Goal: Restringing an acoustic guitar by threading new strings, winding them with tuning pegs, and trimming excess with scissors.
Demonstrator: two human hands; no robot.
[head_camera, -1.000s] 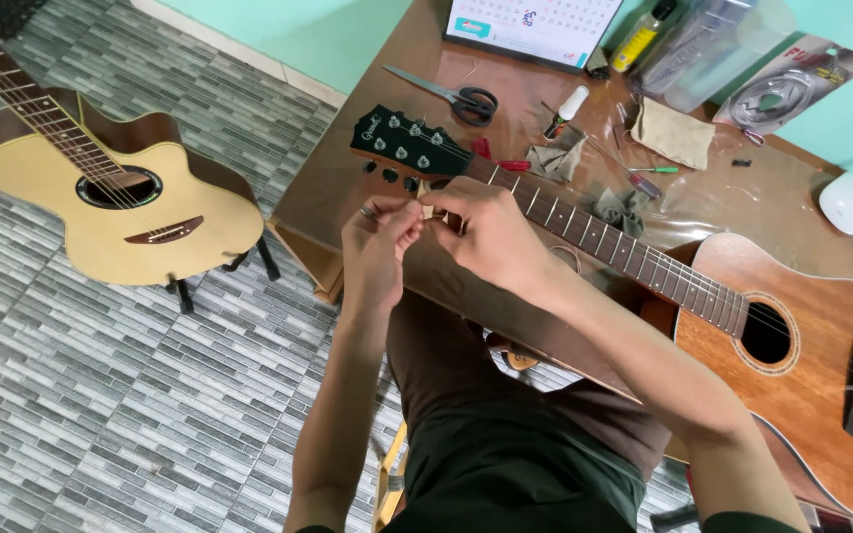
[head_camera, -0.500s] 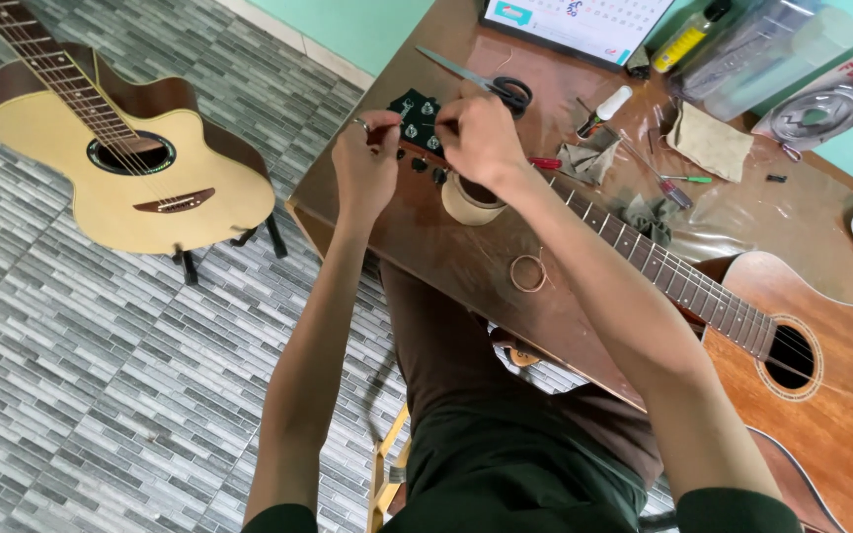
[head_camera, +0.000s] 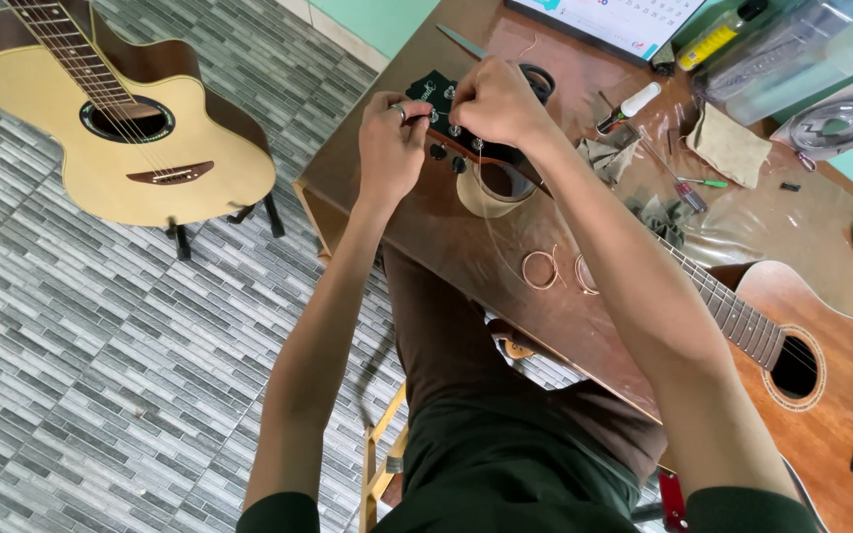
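Headstock (head_camera: 443,111) of brown guitar (head_camera: 802,395) now lying on tape roll (head_camera: 491,188) on table (head_camera: 426,227); I am seeing left hand (head_camera: 390,143) pinching tuning peg, right hand (head_camera: 496,99) pinching string at post, both moved up with headstock since before.

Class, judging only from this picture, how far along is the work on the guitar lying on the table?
Done: nothing looks finished.
In hand: the left hand and right hand are both at the black headstock of the brown guitar, by its tuning pegs.
Left: coiled strings lie unused on the table.
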